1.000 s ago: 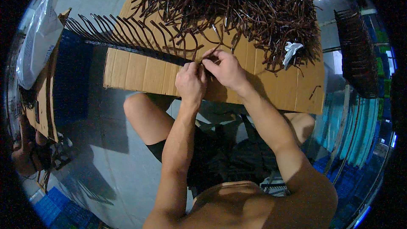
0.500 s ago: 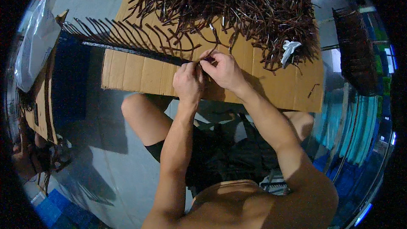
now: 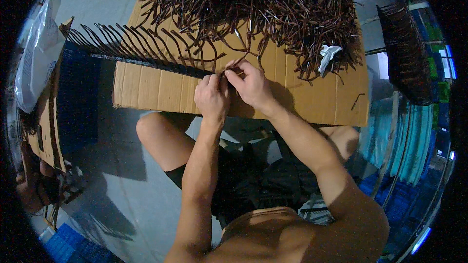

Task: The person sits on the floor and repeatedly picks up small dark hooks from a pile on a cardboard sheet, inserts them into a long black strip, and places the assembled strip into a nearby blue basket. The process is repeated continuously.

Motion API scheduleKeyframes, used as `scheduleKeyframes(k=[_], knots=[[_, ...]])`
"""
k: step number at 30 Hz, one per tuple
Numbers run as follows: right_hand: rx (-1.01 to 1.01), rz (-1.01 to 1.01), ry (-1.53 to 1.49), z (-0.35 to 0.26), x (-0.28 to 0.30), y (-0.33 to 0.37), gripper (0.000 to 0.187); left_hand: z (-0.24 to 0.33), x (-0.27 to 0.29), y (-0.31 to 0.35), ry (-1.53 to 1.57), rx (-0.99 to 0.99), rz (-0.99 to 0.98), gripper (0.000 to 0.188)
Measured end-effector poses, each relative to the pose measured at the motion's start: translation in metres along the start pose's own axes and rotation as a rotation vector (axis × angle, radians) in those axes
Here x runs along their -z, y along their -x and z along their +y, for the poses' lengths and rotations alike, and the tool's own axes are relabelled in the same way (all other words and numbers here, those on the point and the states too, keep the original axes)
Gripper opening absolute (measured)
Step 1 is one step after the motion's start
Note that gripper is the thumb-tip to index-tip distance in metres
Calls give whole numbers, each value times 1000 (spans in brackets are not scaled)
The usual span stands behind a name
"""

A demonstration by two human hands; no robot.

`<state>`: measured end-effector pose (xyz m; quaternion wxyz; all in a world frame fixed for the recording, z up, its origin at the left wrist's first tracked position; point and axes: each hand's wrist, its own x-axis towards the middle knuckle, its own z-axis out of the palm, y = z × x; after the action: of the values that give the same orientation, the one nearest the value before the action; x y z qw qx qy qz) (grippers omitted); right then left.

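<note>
My left hand (image 3: 212, 98) is closed round the near end of a long dark strip (image 3: 161, 65), which runs off to the far left. A row of thin brown strands (image 3: 124, 39) stands up along that strip, curved at their tips. Against its end, my right hand (image 3: 249, 86) pinches one brown strand (image 3: 242, 59) between thumb and fingertips. The two hands nearly touch, and the exact contact between strand and strip is hidden by the fingers. Beyond them lies a large heap of loose brown strands (image 3: 263, 5).
Under the heap lies a cardboard sheet (image 3: 141, 85) with a crumpled white scrap (image 3: 330, 58) at its right. A clear plastic bag (image 3: 39, 58) hangs at left. Another strip with dark strands (image 3: 407, 53) stands at right, above turquoise stacked pieces (image 3: 404, 141).
Both hands stay together at the strip's end. The whole view has shifted slightly, and the right hand's pinched strand now sits closer against the strip.
</note>
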<state>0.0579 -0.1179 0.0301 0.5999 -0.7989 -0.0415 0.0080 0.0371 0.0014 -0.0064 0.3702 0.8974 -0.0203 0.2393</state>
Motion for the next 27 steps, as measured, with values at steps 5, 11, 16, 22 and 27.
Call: scheduleKeyframes(k=[5,11,16,22,27], knots=[[15,15,47,-1,-2,3,16,2,0,0,37,3,-19,10],[74,-171,508,-18,4,-12,22,-4,2,2,40,68,-52,12],[337,-198,801,25,80,-77,26,-3,10,-4,-79,231,-90,16],[400,-238,1176,35,102,-84,24,21,21,-7,-37,-37,100,13],[211,-101,658,8,65,-49,11,15,19,-5,-117,10,-58,12]])
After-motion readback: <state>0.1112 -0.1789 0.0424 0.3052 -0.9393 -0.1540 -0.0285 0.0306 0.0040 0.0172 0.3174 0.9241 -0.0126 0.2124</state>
